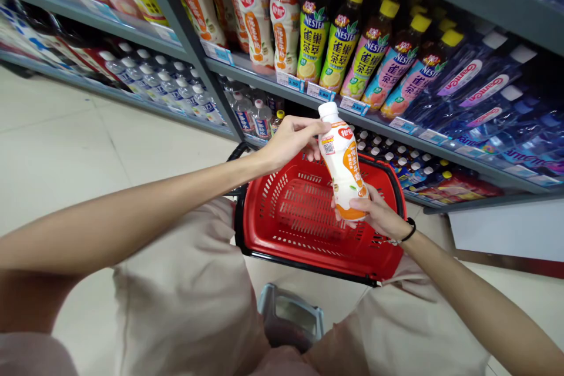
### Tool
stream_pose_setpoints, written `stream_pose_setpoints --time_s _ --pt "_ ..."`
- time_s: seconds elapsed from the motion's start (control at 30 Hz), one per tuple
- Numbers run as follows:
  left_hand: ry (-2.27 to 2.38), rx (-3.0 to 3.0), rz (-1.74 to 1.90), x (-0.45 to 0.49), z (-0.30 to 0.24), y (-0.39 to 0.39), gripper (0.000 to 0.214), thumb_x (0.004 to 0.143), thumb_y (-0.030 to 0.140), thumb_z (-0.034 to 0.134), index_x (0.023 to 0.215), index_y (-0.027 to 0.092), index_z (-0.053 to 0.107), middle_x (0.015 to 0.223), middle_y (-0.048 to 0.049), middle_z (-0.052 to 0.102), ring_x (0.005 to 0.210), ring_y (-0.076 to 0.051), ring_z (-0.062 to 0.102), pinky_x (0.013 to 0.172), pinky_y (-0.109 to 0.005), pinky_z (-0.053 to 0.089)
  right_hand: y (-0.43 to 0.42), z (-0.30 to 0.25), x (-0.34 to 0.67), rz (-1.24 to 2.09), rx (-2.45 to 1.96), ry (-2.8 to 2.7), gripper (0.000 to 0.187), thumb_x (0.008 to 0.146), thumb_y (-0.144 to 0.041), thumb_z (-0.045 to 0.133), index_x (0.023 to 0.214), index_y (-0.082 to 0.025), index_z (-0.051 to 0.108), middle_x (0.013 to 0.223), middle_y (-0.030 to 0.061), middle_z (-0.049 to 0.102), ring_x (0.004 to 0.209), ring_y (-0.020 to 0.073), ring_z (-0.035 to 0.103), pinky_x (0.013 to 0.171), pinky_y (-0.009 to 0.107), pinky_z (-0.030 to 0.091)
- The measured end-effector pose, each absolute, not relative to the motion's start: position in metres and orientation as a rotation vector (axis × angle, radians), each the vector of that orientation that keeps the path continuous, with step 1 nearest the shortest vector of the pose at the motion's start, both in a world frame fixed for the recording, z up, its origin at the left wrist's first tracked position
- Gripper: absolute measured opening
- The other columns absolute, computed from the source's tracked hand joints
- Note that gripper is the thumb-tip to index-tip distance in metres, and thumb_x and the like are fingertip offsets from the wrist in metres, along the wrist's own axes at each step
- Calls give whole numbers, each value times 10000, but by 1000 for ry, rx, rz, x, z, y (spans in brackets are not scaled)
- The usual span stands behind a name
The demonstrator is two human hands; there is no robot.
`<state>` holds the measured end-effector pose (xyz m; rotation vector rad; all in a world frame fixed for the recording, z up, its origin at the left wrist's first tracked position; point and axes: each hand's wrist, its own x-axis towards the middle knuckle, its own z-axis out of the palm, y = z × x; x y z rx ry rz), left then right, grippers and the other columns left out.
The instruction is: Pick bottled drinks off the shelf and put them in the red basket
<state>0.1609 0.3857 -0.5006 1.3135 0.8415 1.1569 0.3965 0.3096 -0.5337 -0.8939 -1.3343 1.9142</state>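
A white and orange drink bottle (344, 164) with a white cap is held upright above a red shopping basket (282, 235). My left hand (293, 140) is closed on the bottle's neck, fingers pinched just below the cap. My right hand (378, 214), with a black band at the wrist, cups the bottle's base from below. The basket has black rims and handles, sits on the floor by my knees, and nothing shows inside it.
Grey store shelves (264, 73) run across the back, holding white bottles like mine, yellow-capped tea bottles (341, 50), blue water bottles (476, 94) and small water bottles (176, 85) lower down. Pale tiled floor (66, 147) lies to the left. My knees in beige trousers fill the foreground.
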Motion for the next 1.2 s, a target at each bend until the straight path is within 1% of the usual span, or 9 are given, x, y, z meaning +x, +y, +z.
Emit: stream_pose_setpoints --time_s 0.13,0.27,0.37,0.57,0.7,0.87,0.97,1.1,1.2 --pt "790 1277 1165 159 -497 383 292 824 418 787 766 138 728 646 -52 695 504 -137 641 469 -233 510 312 -537 397 1981 -861 -1268 500 852 -591 777 1042 -142 664 883 105 743 592 166 663 429 214 456" --pt "759 1259 1170 158 -498 382 285 834 415 816 791 139 760 662 -48 691 523 -115 624 422 -191 438 314 -534 399 2054 -862 -1249 633 828 -714 716 1048 -122 674 840 120 743 573 172 663 420 216 461" --pt "781 1270 1224 159 -502 384 343 828 468 853 768 141 770 673 -46 677 519 -81 563 400 -169 364 315 -527 403 2116 -873 -1228 688 821 -743 663 1106 -117 663 792 99 733 522 164 645 395 214 455" --pt "870 1301 1259 160 -509 389 442 805 574 873 770 154 742 688 -42 656 484 -56 473 396 -182 311 318 -515 411 2296 -862 -1184 816 840 -820 416 1220 -122 601 647 37 672 332 134 489 259 208 301" --pt "865 1310 1255 162 -507 389 435 826 565 857 790 154 718 618 -23 602 477 -66 477 405 -184 331 317 -516 410 2294 -841 -1173 787 818 -782 441 1223 -124 593 691 52 687 376 148 531 279 213 327" --pt "897 1242 1232 166 -505 392 384 895 511 776 820 141 705 687 -63 648 512 -77 503 398 -173 313 312 -521 407 2074 -757 -1189 583 805 -609 639 1161 -150 599 847 108 732 622 239 692 466 302 532" --pt "926 1209 1249 166 -507 398 370 915 510 728 837 151 690 712 -68 659 528 -87 527 394 -166 322 310 -521 406 1868 -840 -1273 525 855 -522 749 1222 -185 585 979 103 745 728 238 723 615 361 614" --pt "928 1250 1267 164 -511 405 401 915 549 698 823 161 664 685 -57 649 526 -100 564 410 -168 386 309 -522 405 1479 -1007 -1427 624 841 -455 850 1345 -219 569 1290 112 707 1023 239 736 847 352 648" --pt "920 1296 1273 163 -512 407 424 914 552 690 770 159 621 658 -52 629 515 -102 574 428 -177 437 311 -529 407 1254 -1059 -1561 650 842 -402 865 1383 -219 554 1381 120 673 1176 253 701 1009 361 603"
